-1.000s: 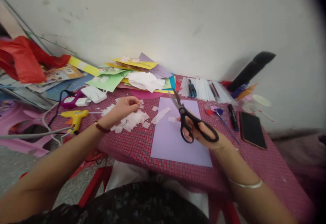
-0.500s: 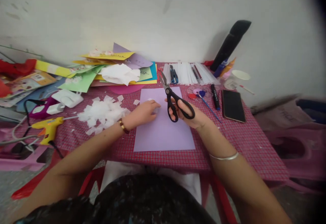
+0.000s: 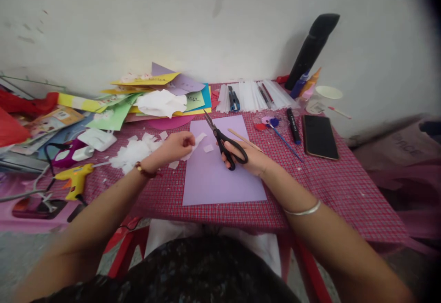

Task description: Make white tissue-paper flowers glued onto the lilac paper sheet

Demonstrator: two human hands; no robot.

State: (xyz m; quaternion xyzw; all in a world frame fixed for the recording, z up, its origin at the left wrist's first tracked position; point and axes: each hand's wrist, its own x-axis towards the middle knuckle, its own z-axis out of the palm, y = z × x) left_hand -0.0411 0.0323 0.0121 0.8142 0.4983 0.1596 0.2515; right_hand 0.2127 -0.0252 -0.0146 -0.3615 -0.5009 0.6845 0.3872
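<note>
My right hand [image 3: 251, 157] grips black-handled scissors [image 3: 226, 145], their blades pointing up and left over a sheet of light purple paper [image 3: 223, 181]. A thin wooden stick [image 3: 237, 136] runs beside that hand, its near end hidden. At the sheet's left edge my left hand [image 3: 175, 147] is closed, its fingertips curled against a narrow white paper strip [image 3: 199, 141]. A small white square [image 3: 208, 148] lies on the purple sheet between the hands. Left of them sits a pile of cut white paper pieces [image 3: 132, 153], partly behind my left forearm.
A yellow glue gun [image 3: 76, 180] and a white plug adapter [image 3: 98, 139] lie at left. Coloured cards [image 3: 144, 82] are heaped at the back, near clear glue sticks [image 3: 246, 96]. A black marker [image 3: 293, 126], blue brush [image 3: 287, 143] and phone [image 3: 320, 136] lie right.
My left hand has moved left, and its fingers have curled. The scissors have shifted slightly down and left. The white strip, square and wooden stick now show on the purple sheet.
</note>
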